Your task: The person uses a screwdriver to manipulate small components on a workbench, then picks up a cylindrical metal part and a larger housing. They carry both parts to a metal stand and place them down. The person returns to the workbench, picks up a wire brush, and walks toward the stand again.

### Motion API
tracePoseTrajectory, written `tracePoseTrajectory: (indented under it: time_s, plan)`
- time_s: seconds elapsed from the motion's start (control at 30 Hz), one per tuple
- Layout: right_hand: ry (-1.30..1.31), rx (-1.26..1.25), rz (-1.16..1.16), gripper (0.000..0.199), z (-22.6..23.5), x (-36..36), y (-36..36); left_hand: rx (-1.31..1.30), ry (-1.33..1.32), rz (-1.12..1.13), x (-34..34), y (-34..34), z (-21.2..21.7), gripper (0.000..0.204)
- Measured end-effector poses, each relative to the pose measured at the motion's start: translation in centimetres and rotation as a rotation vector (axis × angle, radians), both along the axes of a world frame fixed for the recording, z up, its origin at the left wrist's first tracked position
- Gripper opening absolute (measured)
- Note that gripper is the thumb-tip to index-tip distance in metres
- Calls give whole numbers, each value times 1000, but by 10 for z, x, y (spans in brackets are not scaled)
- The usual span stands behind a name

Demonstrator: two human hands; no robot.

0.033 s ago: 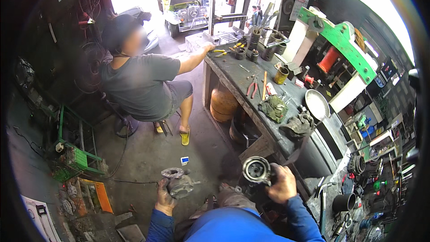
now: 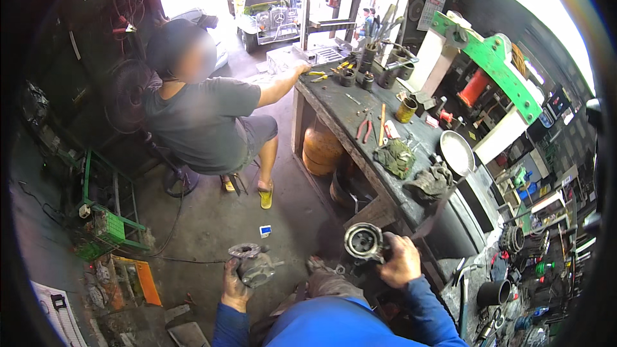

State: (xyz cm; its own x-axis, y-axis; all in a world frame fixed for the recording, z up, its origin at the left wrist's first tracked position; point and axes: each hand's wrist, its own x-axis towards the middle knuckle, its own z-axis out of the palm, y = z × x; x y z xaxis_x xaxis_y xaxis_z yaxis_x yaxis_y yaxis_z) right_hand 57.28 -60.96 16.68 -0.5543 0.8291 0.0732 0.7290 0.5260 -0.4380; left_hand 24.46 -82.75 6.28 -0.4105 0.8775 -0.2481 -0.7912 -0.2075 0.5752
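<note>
Calendar (image 2: 432,5) on wall, 1 o'clock: print too small to read. Flanged metal housing (image 2: 258,272) at 7 o'clock, axis roughly 11-to-5, stub toward 3; left hand (image 2: 237,287) upright, fingers partly curled, gripping its left side. Round metal housing (image 2: 363,242) at 5 o'clock, open mouth facing camera (long axis unclear); right hand (image 2: 401,262) angled toward 11, fingers bent onto it, tips hidden.

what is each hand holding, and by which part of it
The left hand holds a grey metal part by its left side; the right hand holds a round-mouthed metal part by its right side.
</note>
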Motion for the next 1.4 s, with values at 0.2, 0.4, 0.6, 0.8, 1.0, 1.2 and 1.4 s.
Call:
tracePoseTrajectory:
  time_s: [0.2,0.4,0.6,0.8,1.0,1.2,1.4]
  plan:
    - [-164,-73,74,68,-98,-103,88,-131,-39,209,-64,-19,-24,72]
    - [-340,-126,183,63,-196,-196,177,-286,-23,529,-149,-13,-6,62]
    - [-694,-283,163,57,-264,-258,229,-373,-112,786,-222,-24,-10,57]
    - [-736,-387,-41,60,-293,-262,212,-367,-21,616,-291,-7,-26,55]
    - [-771,-499,-319,63,-283,-241,157,-247,190,77,-360,57,8,73]
    - [-711,-599,-585,64,-257,-213,108,-99,268,-406,-379,163,32,87]
    - [-852,-766,-586,63,-295,-156,133,-21,210,-575,-330,275,36,91]
